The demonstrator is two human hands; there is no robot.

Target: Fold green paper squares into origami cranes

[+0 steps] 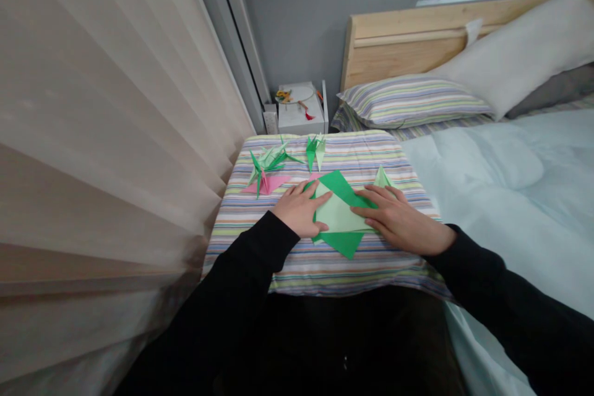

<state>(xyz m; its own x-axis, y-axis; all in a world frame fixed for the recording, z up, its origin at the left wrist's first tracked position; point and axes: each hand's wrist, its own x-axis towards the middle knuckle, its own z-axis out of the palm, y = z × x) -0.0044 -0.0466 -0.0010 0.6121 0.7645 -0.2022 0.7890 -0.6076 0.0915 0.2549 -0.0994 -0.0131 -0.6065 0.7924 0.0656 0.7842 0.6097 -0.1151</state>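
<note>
A light green sheet of origami paper (341, 213), with a straight edge toward me, lies over darker green paper (343, 244) on a striped cloth. My left hand (301, 207) rests on its left side, fingers spread. On the right side lies my right hand (392, 216), open, fingers stretched out flat over the paper. Beyond my right fingertips a pale green folded piece (383, 178) stands up in a point. Left of my left hand are folded green paper cranes (266, 164) and a pink folded piece (269, 184). Two slim green folded pieces (316, 151) lie farther back.
The striped cloth (241, 241) covers the surface in front of me. A pleated curtain (139, 136) hangs close on the left. To the right is a bed with a pale blue cover (501, 179) and a striped pillow (417, 101). A white nightstand (297, 112) holds small items.
</note>
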